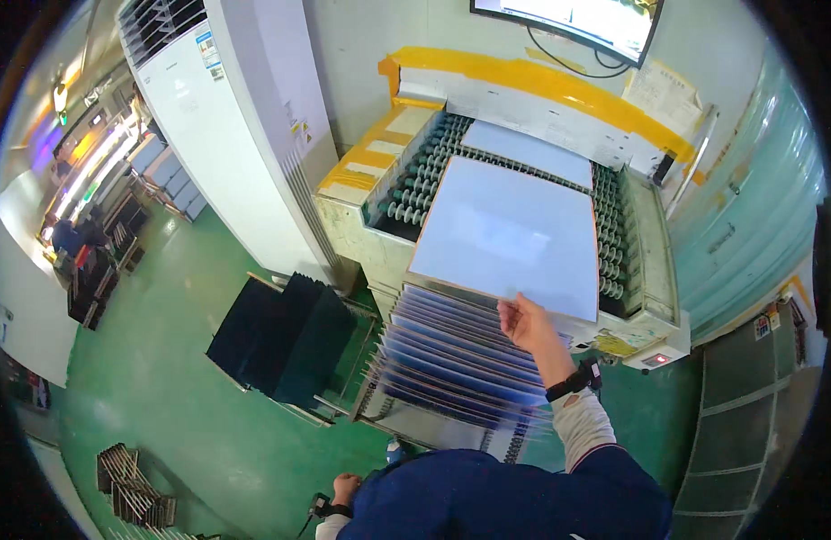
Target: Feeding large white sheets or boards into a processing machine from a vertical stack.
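A large white panel (512,236) with thin brown edges lies tilted across the rollers of a conveyor machine. My right hand (523,322) pinches its near edge. Just below that hand stands a rack of several thin panels (460,360), set on edge in a row. Farther in on the rollers rests a second white panel (529,151). Down at my side is my left hand (346,489), its fingers curled and nothing visible in them.
The roller conveyor (411,202) has yellow-taped edges. Left of the rack, dark sheets (285,346) stand in a frame on the green floor (177,360). A tall white air conditioner (222,117) is beyond them. Clear plastic curtains (748,207) hang at right; a screen (586,22) is above.
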A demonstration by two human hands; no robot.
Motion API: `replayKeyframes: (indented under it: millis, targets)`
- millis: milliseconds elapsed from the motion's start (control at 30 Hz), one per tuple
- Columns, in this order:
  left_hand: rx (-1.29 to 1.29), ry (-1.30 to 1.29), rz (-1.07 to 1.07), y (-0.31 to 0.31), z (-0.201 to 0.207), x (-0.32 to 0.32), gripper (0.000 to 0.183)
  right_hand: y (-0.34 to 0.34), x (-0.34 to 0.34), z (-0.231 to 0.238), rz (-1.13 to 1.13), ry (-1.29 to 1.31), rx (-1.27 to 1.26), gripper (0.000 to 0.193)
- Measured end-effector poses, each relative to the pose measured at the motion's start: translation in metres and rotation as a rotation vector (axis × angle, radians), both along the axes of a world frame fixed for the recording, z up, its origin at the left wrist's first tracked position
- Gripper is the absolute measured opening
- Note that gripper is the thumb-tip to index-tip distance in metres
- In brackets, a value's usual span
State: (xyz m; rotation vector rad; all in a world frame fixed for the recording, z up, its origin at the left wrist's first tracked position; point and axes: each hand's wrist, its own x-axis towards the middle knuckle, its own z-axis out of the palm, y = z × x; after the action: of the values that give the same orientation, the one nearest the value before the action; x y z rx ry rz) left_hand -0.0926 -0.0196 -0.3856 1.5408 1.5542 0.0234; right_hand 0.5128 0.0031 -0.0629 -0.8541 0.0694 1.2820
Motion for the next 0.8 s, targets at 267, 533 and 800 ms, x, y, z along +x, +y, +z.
replayKeyframes:
  millis: [267,533,800]
  targets:
    - [-0.176,-0.022,0.215,0.002,0.049,0.03,0.018,0.017,0.022,-0.002,-0.058,-0.034,-0.05,0.039]
    - [-0.039,-0.041,0.022,-0.006,0.034,0.013,0.017,0.025,0.027,-0.002,-0.053,0.009,-0.071,0.035]
    - [-0.016,0.114,-0.042,-0.004,0.014,0.01,0.026,0.021,0.023,0.001,-0.011,-0.012,-0.047,0.035]
